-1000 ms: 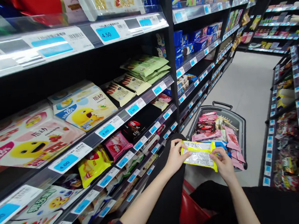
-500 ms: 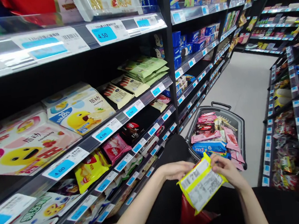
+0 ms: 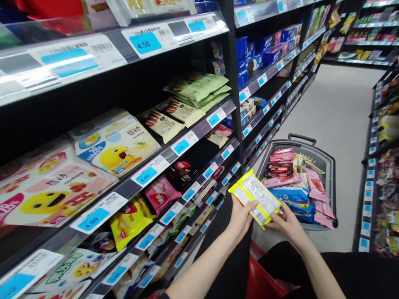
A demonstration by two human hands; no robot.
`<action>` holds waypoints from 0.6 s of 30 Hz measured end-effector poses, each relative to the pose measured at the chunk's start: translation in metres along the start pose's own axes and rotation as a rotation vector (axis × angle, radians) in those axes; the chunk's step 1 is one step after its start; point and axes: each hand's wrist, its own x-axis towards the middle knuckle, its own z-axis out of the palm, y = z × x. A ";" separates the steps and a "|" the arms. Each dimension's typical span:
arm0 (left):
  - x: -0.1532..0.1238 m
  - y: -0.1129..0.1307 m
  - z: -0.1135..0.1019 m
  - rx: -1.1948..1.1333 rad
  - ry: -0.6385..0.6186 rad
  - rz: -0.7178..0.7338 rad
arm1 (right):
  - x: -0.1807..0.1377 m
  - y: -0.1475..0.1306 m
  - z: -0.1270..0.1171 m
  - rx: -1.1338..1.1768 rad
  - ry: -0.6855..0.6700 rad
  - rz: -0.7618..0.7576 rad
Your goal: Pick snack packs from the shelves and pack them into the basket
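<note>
A yellow snack packet (image 3: 255, 196) is held between my two hands, its white printed back turned up. My left hand (image 3: 241, 217) grips its left lower edge, with the thumb lying over the print. At the lower right corner, my right hand (image 3: 286, 223) pinches the packet. Just beyond it stands a grey shopping basket (image 3: 331, 169) on the floor, filled with pink, blue and dark snack packets. A similar yellow packet (image 3: 130, 222) lies on a lower shelf to the left, beside a pink packet (image 3: 161, 194).
Shelves with price tags (image 3: 151, 170) run along the left, carrying snack boxes (image 3: 116, 141) and green packets (image 3: 198, 88). Another shelf of bagged goods (image 3: 390, 186) borders the aisle on the right. Grey floor (image 3: 343, 91) stretches ahead. Something red (image 3: 260, 286) lies below my arms.
The yellow packet has moved up and turned, now slanting down to the right. My left hand has shifted its hold to the lower left edge. The view has swung slightly left.
</note>
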 end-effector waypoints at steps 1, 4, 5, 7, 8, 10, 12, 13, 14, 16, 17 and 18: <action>0.001 0.001 -0.001 0.007 -0.007 0.005 | 0.002 0.004 0.004 0.019 0.042 -0.036; 0.006 0.015 -0.006 0.061 -0.063 -0.038 | 0.007 0.008 0.005 0.071 0.106 -0.113; 0.007 0.024 -0.008 0.105 -0.091 -0.058 | 0.008 0.007 0.003 0.090 0.101 -0.120; 0.007 0.046 -0.015 0.240 -0.168 -0.086 | 0.007 0.004 -0.002 0.100 0.065 -0.107; 0.005 0.058 -0.020 0.324 -0.215 -0.095 | 0.005 0.003 -0.004 0.081 0.037 -0.089; -0.003 0.078 -0.033 0.484 -0.305 -0.124 | 0.002 0.002 -0.004 0.017 -0.040 -0.038; -0.017 0.090 -0.049 0.615 -0.351 -0.165 | -0.002 0.005 0.003 -0.015 -0.127 0.016; -0.025 0.092 -0.058 0.665 -0.350 -0.179 | -0.004 0.006 0.008 -0.016 -0.165 0.036; -0.033 0.093 -0.067 0.700 -0.334 -0.183 | -0.006 0.008 0.014 -0.013 -0.191 0.043; -0.047 0.090 -0.083 0.733 -0.271 -0.146 | -0.009 0.011 0.025 -0.013 -0.198 0.021; -0.054 0.088 -0.090 0.745 -0.237 -0.107 | -0.011 0.012 0.029 -0.021 -0.189 0.002; -0.060 0.087 -0.095 0.768 -0.206 -0.066 | -0.012 0.013 0.033 -0.030 -0.188 -0.008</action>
